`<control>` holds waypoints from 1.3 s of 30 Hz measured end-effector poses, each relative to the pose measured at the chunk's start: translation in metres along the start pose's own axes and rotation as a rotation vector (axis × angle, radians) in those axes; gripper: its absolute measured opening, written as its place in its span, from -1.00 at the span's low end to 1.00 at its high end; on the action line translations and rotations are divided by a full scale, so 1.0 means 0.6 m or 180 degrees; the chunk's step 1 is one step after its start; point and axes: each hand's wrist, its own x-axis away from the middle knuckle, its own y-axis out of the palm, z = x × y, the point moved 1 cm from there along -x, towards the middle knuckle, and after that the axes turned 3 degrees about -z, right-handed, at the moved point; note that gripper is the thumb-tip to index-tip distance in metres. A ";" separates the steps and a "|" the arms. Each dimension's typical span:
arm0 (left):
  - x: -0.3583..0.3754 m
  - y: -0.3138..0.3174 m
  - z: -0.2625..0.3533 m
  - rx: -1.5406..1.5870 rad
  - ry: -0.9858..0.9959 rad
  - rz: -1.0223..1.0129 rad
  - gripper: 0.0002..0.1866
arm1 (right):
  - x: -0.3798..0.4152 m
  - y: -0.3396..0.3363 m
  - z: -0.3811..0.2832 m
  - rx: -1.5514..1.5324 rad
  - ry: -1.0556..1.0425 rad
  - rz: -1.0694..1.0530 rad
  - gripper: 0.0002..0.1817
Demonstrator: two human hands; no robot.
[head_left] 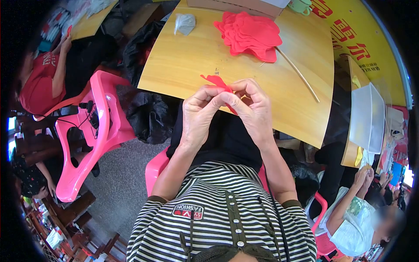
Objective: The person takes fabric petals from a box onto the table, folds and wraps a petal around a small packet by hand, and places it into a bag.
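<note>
Between my two hands, just over the table's near edge, is a small piece of red fabric (214, 80), folded or bunched. My left hand (201, 109) pinches it between thumb and fingers. From the other side my right hand (252, 107) pinches it too, the thumbs almost touching. Part of the red piece is hidden behind the fingers. Farther back on the wooden table (183, 61) lies a pile of red petal-edged fabric pieces (248, 35). A thin wooden stick (299, 74) runs from the pile toward the table's right side.
A small clear bag (185, 24) lies at the table's back left, and a green cup (300, 6) stands at the back. A pink chair (102, 109) with a black cable is on the left. Co-workers sit left and right. A translucent bin (367, 118) stands right.
</note>
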 end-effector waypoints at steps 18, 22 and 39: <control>-0.008 0.025 -0.014 -0.1337 0.0642 -0.0076 -0.86 | -0.029 -0.008 0.001 -0.0557 0.0282 0.0136 -0.87; -0.013 0.022 -0.009 -0.1193 0.0542 -0.0236 -0.86 | -0.030 -0.014 -0.002 -0.1078 0.0681 -0.0203 -0.87; -0.057 0.027 -0.006 -0.2626 0.1699 0.0405 -0.84 | -0.024 0.008 0.010 0.0497 -0.0157 0.0540 -0.90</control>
